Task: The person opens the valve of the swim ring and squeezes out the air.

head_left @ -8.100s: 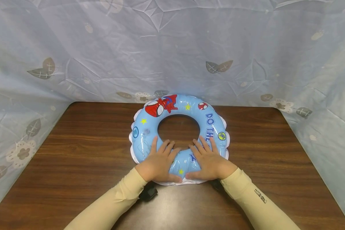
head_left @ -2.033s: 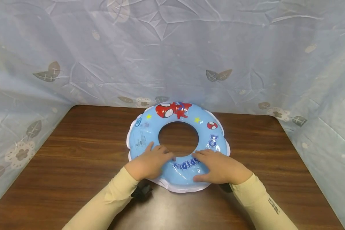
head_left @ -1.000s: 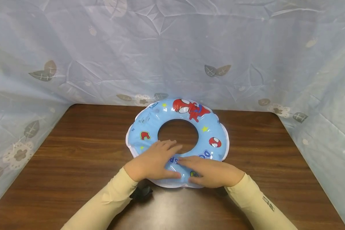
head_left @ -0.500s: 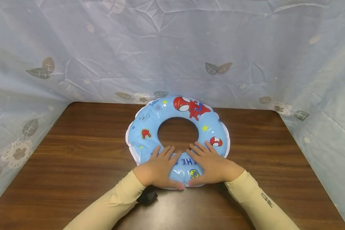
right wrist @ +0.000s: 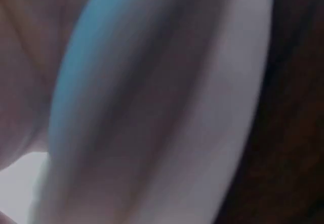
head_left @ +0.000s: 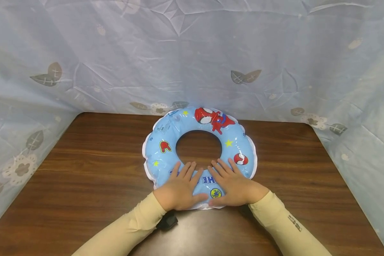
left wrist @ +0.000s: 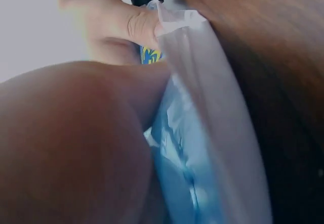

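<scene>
A blue inflatable swim ring (head_left: pixel 160 156) with a white scalloped seam lies flat on the wooden table, printed with a red cartoon figure, stars and lettering. On its near left side rests my left hand (head_left: pixel 180 190), fingers spread and straight toward the hole. My right hand (head_left: pixel 236 186) lies likewise on the near right side, its thumb close to the left thumb. In the left wrist view the ring's pale seam (left wrist: pixel 202 82) stands beside the left hand, with the other hand's thumb beyond. The right wrist view is blurred, showing the ring's edge (right wrist: pixel 162 123) close up.
A dark wood-grain table (head_left: pixel 92 170) extends around the ring on all sides. Behind and to both sides hangs a pale grey-blue curtain (head_left: pixel 131 64) with leaf and flower prints; the ring's far edge is near it. A black wrist strap (head_left: pixel 168 221) shows under the left forearm.
The swim ring has turned clockwise, its red figure moving from upper left to upper right. The hands, close together one second ago, are now spread apart on its near side.
</scene>
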A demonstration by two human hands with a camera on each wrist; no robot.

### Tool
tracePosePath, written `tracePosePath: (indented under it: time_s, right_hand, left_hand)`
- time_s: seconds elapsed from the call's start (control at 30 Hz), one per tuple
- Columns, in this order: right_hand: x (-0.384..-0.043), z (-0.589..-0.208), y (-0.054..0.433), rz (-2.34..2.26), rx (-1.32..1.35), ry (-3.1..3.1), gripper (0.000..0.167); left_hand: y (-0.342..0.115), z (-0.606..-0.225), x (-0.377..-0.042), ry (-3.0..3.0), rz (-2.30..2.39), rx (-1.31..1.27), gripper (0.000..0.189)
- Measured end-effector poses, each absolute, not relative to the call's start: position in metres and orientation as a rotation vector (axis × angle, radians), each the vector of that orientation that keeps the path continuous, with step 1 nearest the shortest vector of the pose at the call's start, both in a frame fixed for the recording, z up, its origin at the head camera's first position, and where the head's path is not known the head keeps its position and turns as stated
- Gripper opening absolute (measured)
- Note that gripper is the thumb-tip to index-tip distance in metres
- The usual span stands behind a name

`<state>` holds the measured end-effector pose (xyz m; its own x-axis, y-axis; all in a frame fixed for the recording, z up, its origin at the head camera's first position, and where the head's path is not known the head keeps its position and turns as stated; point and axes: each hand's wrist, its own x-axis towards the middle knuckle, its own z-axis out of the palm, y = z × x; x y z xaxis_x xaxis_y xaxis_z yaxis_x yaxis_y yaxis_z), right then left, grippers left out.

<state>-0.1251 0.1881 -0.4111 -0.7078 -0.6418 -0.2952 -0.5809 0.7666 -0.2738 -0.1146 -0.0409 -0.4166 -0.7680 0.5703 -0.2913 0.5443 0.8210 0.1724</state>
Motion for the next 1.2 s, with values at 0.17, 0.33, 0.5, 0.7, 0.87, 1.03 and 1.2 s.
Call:
tracePosePath:
  time_s: [0.17, 0.33, 0.5, 0.7, 0.87, 1.03, 1.2]
  right_hand:
    - [-0.126, -0.418, 0.187, -0.201, -0.924, 2.616, 0.106]
    - [-0.127, -0.423, 0.186, -0.18, -0.915, 2.645, 0.107]
    - [-0.128, -0.418, 0.186, -0.201, -0.943, 2.644, 0.107]
    - [-0.125, -0.408, 0.184, -0.204, -0.913, 2.648, 0.103]
    - [-0.123, -0.406, 0.182, -0.18, -0.888, 2.65, 0.101]
    - [-0.122, -0.404, 0.181, -0.224, -0.874, 2.645, 0.102]
    - [-0.122, -0.399, 0.184, -0.321, -0.907, 2.671, 0.102]
  left_hand:
    - [-0.04, -0.422, -0.114, 2.712, 0.029, 0.851, 0.089]
    - [-0.039, -0.423, -0.115, 2.733, -0.023, 0.865, 0.091]
    - [-0.04, -0.421, -0.115, 2.745, -0.01, 0.874, 0.092]
    - [-0.038, -0.409, -0.113, 2.796, 0.03, 0.908, 0.088]
    - [-0.037, -0.406, -0.114, 2.826, 0.056, 0.921, 0.085]
    - [-0.037, -0.407, -0.116, 2.851, 0.198, 0.89, 0.074]
    - [-0.037, -0.408, -0.117, 2.889, 0.254, 0.876, 0.063]
